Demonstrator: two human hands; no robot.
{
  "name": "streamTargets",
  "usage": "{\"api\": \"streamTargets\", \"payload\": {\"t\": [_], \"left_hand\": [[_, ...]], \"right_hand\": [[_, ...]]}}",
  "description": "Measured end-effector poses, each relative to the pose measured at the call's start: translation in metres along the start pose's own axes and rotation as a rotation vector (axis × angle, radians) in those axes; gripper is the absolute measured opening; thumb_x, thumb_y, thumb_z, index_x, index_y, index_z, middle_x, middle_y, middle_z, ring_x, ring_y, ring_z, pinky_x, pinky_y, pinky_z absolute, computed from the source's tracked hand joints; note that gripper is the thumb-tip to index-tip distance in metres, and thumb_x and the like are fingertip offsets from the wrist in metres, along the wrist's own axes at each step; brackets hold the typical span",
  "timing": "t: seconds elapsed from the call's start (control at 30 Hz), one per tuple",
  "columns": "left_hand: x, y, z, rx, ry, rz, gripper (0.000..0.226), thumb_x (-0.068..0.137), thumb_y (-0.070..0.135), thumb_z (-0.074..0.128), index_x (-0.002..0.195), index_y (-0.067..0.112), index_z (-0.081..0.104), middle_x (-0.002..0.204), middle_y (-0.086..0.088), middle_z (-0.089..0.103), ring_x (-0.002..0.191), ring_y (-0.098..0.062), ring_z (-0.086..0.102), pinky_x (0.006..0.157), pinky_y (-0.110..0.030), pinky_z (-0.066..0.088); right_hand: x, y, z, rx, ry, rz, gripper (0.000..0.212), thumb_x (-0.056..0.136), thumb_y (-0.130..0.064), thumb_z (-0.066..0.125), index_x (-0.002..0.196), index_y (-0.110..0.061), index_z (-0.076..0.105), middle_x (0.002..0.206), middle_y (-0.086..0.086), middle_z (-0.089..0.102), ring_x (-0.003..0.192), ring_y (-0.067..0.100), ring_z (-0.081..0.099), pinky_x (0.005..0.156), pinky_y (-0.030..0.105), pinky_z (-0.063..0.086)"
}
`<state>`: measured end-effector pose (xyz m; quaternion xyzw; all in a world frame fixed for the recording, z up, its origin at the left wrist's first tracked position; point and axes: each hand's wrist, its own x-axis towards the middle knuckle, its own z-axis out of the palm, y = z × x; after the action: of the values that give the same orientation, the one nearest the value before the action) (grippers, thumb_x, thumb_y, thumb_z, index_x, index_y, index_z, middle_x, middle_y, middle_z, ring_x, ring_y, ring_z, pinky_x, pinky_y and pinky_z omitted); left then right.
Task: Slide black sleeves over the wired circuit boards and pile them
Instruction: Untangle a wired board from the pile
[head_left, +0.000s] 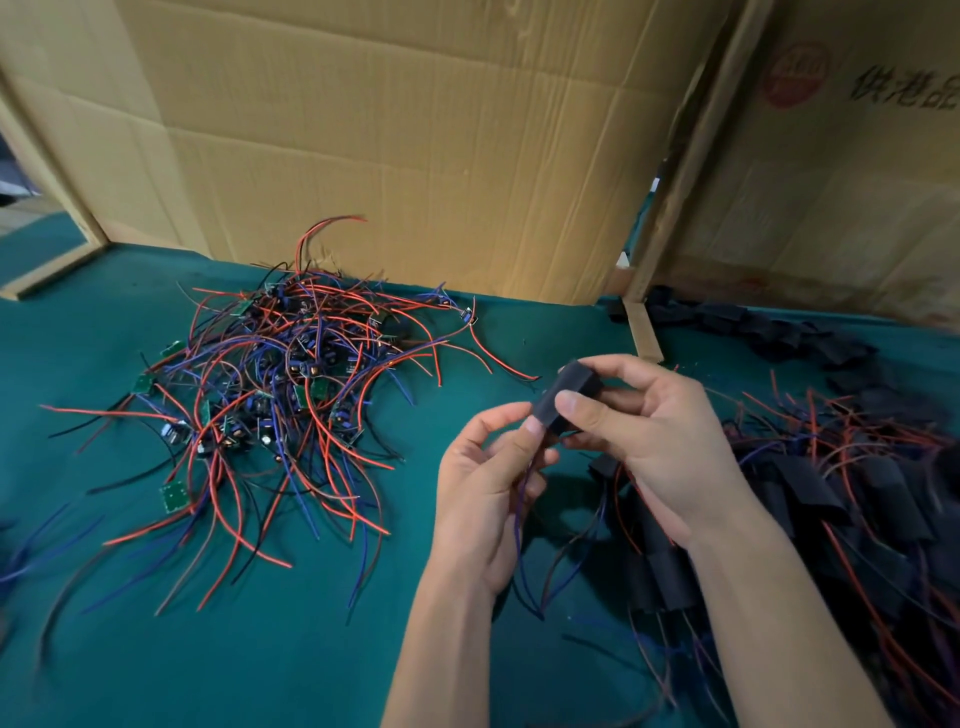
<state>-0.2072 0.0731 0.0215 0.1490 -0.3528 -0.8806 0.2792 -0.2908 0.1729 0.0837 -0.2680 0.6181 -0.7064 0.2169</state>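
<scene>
Above the green mat (311, 649), right hand (654, 436) and left hand (493, 478) pinch a black sleeve (566, 395); carton print (904, 85) blurred.

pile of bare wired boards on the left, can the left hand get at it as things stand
Probably not right away: the left hand pinches the black sleeve and wires with the right hand. Otherwise the green mat toward the pile of bare wired boards lies open.

green table cover (291, 670), creased cardboard sheets (415, 130) upright behind, printed one (841, 171) right
</scene>
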Motion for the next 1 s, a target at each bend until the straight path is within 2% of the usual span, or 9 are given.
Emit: {"api": "streamTargets", "payload": {"t": [0.13, 0.33, 0.47, 0.53, 0.6, 0.7, 0.8, 0.9, 1.0], "left_hand": [[0.001, -0.004, 0.0, 0.112, 0.026, 0.09, 0.016, 0.079, 0.008, 0.077, 0.089, 0.012, 0.065, 0.065, -0.005, 0.058, 0.046, -0.008, 0.042, 0.042, -0.016, 0.034], [0.0, -0.006, 0.004, 0.287, 0.008, 0.094, 0.005, 0.083, 0.024, 0.066, 0.08, 0.02, 0.068, 0.055, 0.001, 0.055, 0.045, -0.008, 0.044, 0.042, -0.018, 0.035], [-0.004, -0.003, 0.009, 0.234, -0.145, 0.023, 0.011, 0.089, 0.03, 0.064, 0.087, 0.02, 0.066, 0.069, -0.001, 0.059, 0.052, -0.008, 0.051, 0.048, -0.018, 0.039], [-0.007, 0.002, 0.011, 0.153, -0.235, -0.04, 0.019, 0.092, 0.035, 0.06, 0.094, 0.019, 0.069, 0.077, -0.002, 0.064, 0.061, -0.009, 0.06, 0.057, -0.02, 0.046], [-0.007, 0.005, 0.01, 0.124, -0.214, -0.076, 0.025, 0.095, 0.036, 0.059, 0.101, 0.014, 0.069, 0.082, -0.005, 0.069, 0.07, -0.014, 0.067, 0.063, -0.022, 0.051], [-0.003, 0.004, 0.009, 0.162, -0.036, -0.033, 0.011, 0.098, 0.02, 0.06, 0.099, 0.011, 0.066, 0.083, -0.009, 0.069, 0.076, -0.019, 0.069, 0.064, -0.023, 0.053], [0.002, 0.0, 0.008, 0.157, 0.084, -0.006, 0.011, 0.098, 0.005, 0.056, 0.093, 0.009, 0.065, 0.081, -0.008, 0.067, 0.076, -0.019, 0.067, 0.064, -0.023, 0.054], [0.003, -0.004, 0.009, 0.191, 0.137, 0.006, 0.014, 0.096, -0.002, 0.055, 0.089, 0.007, 0.064, 0.084, -0.012, 0.064, 0.078, -0.018, 0.063, 0.067, -0.024, 0.054], [0.005, -0.004, 0.011, 0.154, 0.17, -0.006, 0.019, 0.093, -0.011, 0.049, 0.087, 0.003, 0.061, 0.08, -0.014, 0.059, 0.069, -0.017, 0.058, 0.064, -0.023, 0.051]], "right_hand": [[0.0, 0.003, 0.005, -0.111, -0.069, 0.082, 0.024, 0.084, 0.0, 0.077, 0.106, -0.009, 0.073, 0.092, 0.015, 0.078, 0.075, 0.015, 0.068, 0.066, 0.023, 0.055], [-0.001, -0.003, 0.012, -0.074, -0.039, 0.111, 0.012, 0.093, -0.003, 0.067, 0.1, -0.008, 0.076, 0.077, 0.01, 0.071, 0.063, 0.018, 0.061, 0.054, 0.022, 0.05], [-0.006, -0.015, 0.013, -0.08, 0.096, 0.007, 0.013, 0.096, -0.003, 0.063, 0.095, -0.008, 0.075, 0.08, 0.023, 0.073, 0.059, 0.027, 0.061, 0.052, 0.028, 0.052], [-0.01, -0.026, -0.001, -0.029, 0.174, -0.006, 0.014, 0.096, -0.004, 0.063, 0.096, -0.01, 0.075, 0.083, 0.021, 0.076, 0.066, 0.024, 0.07, 0.051, 0.022, 0.051], [-0.015, -0.04, -0.027, -0.019, 0.174, 0.016, 0.013, 0.088, -0.01, 0.066, 0.095, -0.008, 0.077, 0.085, 0.018, 0.078, 0.073, 0.022, 0.076, 0.048, 0.019, 0.051], [-0.03, -0.062, -0.063, -0.312, 0.056, 0.156, 0.035, 0.074, -0.037, 0.072, 0.103, -0.019, 0.08, 0.088, 0.012, 0.08, 0.073, 0.017, 0.076, 0.045, 0.018, 0.051], [-0.028, -0.079, -0.076, -0.928, 0.096, 0.108, 0.034, 0.063, -0.068, 0.072, 0.092, -0.052, 0.076, 0.082, -0.02, 0.077, 0.074, 0.004, 0.073, 0.058, 0.02, 0.058], [-0.001, -0.086, -0.051, -1.038, 0.155, -0.047, 0.025, 0.069, -0.065, 0.073, 0.092, -0.057, 0.071, 0.082, -0.032, 0.072, 0.079, 0.001, 0.07, 0.078, 0.03, 0.057], [0.04, -0.069, 0.02, -1.012, -0.109, -0.145, 0.015, 0.079, -0.04, 0.073, 0.092, -0.035, 0.078, 0.083, -0.019, 0.077, 0.083, -0.001, 0.071, 0.084, 0.029, 0.056]]}}
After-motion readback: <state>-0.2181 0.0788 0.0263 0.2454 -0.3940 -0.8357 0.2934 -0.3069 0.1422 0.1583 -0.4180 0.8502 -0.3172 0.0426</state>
